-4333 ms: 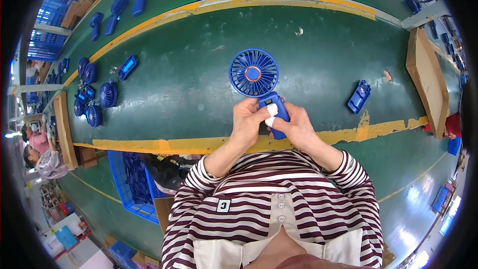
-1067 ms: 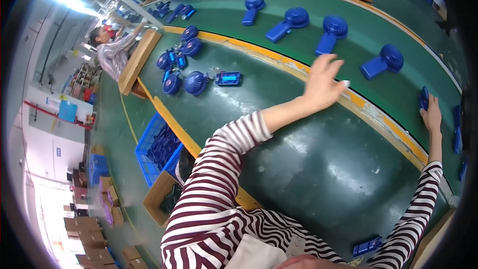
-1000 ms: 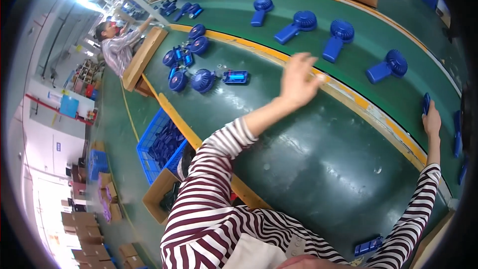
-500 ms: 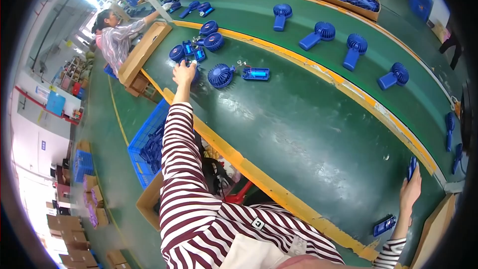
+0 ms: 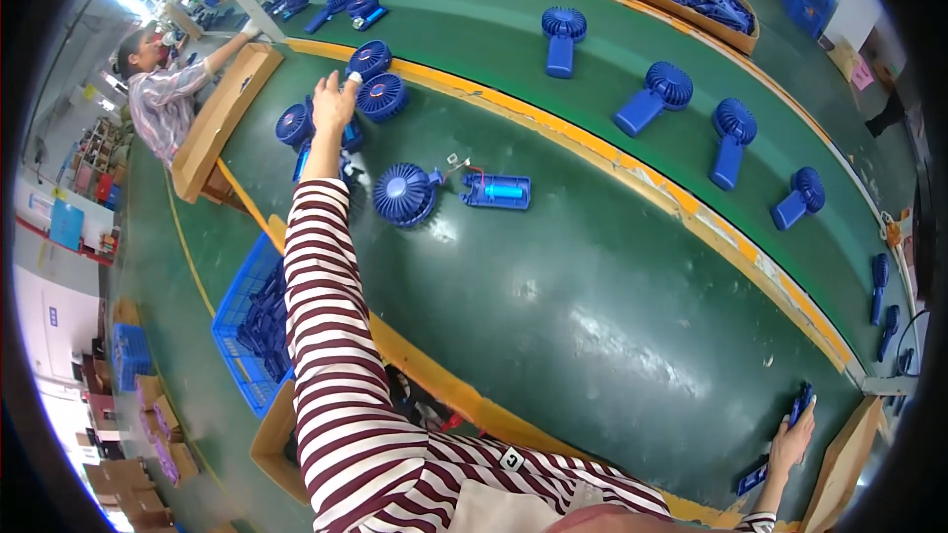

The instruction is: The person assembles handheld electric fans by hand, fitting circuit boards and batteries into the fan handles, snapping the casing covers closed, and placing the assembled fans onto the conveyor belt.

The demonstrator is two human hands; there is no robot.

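Hands far apart across green bench. Our left hand [image 5: 333, 99] stretches out, fingers spread, resting on blue fan head [image 5: 380, 96] in cluster of fan heads [image 5: 295, 123]. Just below it, opened fan [image 5: 406, 193] with wired battery housing [image 5: 497, 190]. Our right hand [image 5: 790, 442] pinches blue handle part [image 5: 800, 403] beside cardboard tray [image 5: 839, 469].

Brown cardboard boxes [image 5: 148, 424], floor, lower left
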